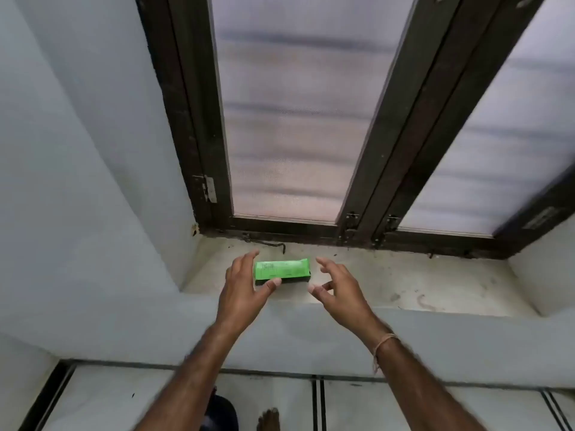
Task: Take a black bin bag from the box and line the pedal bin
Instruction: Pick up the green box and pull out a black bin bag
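Fingers (249, 259) of left hand (245, 290) straight and spread, bracketing left end of green box (283, 268): thumb tip against its front lower edge, index tip past its back edge, not curled round it. Fingers (326, 264) of right hand (340, 290) loosely bent, released, just beside box's right end, narrow gap between.

Edges, room to move: box lying flat on window sill (404, 281), long side parallel to window, toward sill's left part. Open sill stretching right of right hand to recess side. Metal hook (267, 243) lying just behind box at foot of window frame (395, 150). White wall (77, 150) bounding recess at left, near left hand.

Surface, room: sill pale, stone-like, mottled with grey stains and dark specks. Below it a plain white wall face (311, 337), then tiled floor (124, 399) with dark joint lines; bare foot (269, 418) at bottom edge.

Materials, shapes: box a long rectangular carton, bright green with small print, black band along lower part. Frame dark brown, worn, with metal hinge (209, 189). Panes (295, 119) translucent, finely textured, faint horizontal bands showing through. Thin pale thread (384, 342) round right wrist.
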A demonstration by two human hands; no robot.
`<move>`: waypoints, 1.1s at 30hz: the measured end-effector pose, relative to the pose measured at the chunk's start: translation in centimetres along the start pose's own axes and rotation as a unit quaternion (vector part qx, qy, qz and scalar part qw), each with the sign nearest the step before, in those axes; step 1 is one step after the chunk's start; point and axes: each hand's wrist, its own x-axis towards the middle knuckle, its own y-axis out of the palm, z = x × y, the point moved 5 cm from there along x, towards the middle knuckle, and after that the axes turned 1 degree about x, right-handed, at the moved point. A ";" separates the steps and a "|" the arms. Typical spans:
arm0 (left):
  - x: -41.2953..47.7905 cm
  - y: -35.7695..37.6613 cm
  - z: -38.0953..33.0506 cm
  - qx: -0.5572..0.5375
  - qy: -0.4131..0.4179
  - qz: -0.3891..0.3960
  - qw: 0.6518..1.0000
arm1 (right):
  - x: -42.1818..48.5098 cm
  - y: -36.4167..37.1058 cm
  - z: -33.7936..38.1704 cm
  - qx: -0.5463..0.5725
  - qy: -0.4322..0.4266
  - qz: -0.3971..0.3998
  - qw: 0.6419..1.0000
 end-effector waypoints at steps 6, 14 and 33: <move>4.3 4.1 3.2 0.036 -0.029 0.077 0.996 | 6.5 3.0 -2.8 -0.034 0.049 0.089 0.994; 6.0 4.2 4.0 -0.068 -0.016 0.092 0.993 | 8.4 2.3 -4.2 0.054 0.028 0.053 0.997; 4.6 0.3 0.1 -0.223 -0.096 0.026 0.970 | 8.0 -1.4 -2.7 0.234 -0.078 0.013 0.969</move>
